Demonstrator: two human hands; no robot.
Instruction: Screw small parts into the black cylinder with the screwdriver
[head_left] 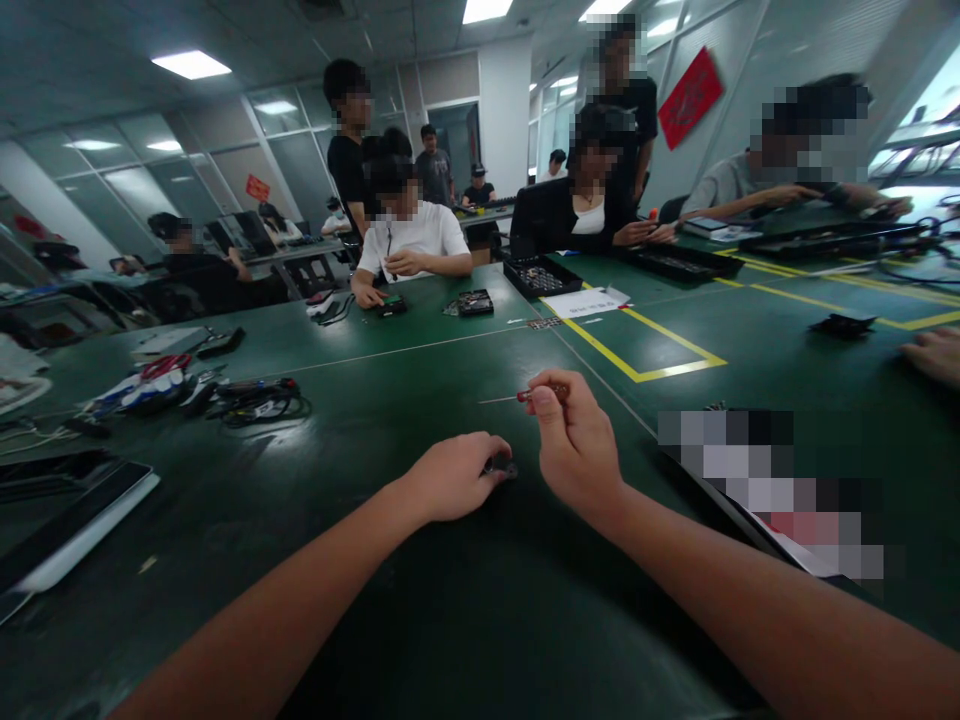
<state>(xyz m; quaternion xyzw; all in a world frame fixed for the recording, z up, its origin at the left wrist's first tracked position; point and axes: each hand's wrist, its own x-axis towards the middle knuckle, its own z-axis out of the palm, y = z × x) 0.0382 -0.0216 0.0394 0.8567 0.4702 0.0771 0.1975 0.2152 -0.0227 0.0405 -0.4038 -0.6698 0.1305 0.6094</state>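
A small screwdriver (pixel 523 397) with a reddish-brown handle and a thin metal shaft is in my right hand (pixel 576 440). Its shaft points left and stays above the table, apart from the other hand. Lower and to the left, my left hand (pixel 457 475) rests near the green tabletop (pixel 420 600). Its thumb and fingers pinch a small dark part (pixel 501 466), mostly covered by the fingers, so its kind cannot be made out.
Bundled cables (pixel 259 400) lie at the left, beyond a black-and-white flat device (pixel 82 520). A partly blurred sheet in a dark tray (pixel 739 500) is at the right. Yellow tape (pixel 679 371) marks the table. Across it, people work beside a black parts tray (pixel 540 276).
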